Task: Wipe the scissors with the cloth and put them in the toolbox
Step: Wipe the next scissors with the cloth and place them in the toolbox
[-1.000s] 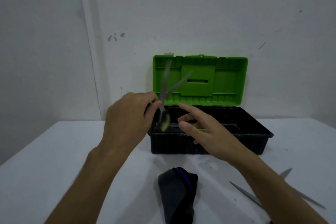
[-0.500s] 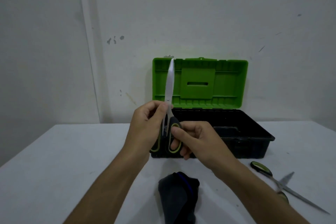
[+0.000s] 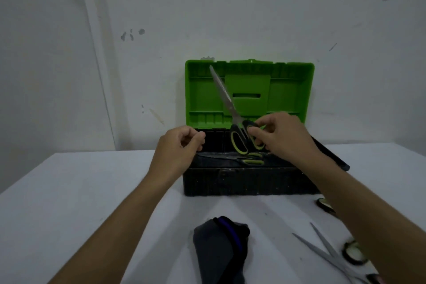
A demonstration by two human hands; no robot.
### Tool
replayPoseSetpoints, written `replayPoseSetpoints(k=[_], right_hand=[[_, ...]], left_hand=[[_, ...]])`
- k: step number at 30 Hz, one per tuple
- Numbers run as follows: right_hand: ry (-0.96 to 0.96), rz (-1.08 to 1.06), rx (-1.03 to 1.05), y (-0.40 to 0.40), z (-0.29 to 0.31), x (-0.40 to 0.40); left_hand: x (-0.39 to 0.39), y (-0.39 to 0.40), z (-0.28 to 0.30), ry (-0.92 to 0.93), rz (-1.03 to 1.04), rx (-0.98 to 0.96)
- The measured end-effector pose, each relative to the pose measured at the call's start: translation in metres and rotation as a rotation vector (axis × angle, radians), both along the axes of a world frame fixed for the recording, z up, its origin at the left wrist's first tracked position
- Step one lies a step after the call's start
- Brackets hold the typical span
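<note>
The right hand (image 3: pixel 283 138) pinches the scissors (image 3: pixel 232 113) by their handles over the open toolbox (image 3: pixel 249 180), blades pointing up and far-left, while the empty left hand (image 3: pixel 177 150) is loosely curled beside.

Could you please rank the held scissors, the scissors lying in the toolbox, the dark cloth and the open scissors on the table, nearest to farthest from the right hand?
From the right hand:
1. Held scissors, in its grip.
2. Scissors in the toolbox, just below.
3. Cloth and open scissors, both on the near table; too close to call.

No readable text, labels, brands or numbers on any surface in view.
</note>
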State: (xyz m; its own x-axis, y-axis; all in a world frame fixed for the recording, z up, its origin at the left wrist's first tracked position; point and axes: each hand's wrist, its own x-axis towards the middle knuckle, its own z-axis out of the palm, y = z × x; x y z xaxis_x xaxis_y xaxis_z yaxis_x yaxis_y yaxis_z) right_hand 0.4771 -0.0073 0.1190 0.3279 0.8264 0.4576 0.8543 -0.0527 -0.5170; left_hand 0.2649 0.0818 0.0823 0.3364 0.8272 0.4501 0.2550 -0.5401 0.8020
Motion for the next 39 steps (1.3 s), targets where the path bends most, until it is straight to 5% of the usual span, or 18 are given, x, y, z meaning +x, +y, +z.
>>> replayPoseSetpoints(k=[4,10,21,28,39], right_hand=[[-0.222,0.003,-0.342,0.04,-0.012,0.027],[-0.115,0.154,-0.681,0.07,-0.039,0.032],[-0.168,0.0,-0.229,0.069,-0.024,0.017],[-0.574,-0.137,0.308,0.048,0.018,-0.01],[-0.158,0.196,0.112,-0.057,-0.099,-0.078]], left_hand=[[0.014,0.024,-0.012,0.233,0.07,0.144],[0.023,0.035,-0.03,0.386,0.086,0.196],[0.022,0.043,0.0,0.458,0.174,0.429],[0.011,0.016,0.049,0.611,0.37,0.875],[-0.045,-0.055,-0.057,0.521,0.193,0.51]])
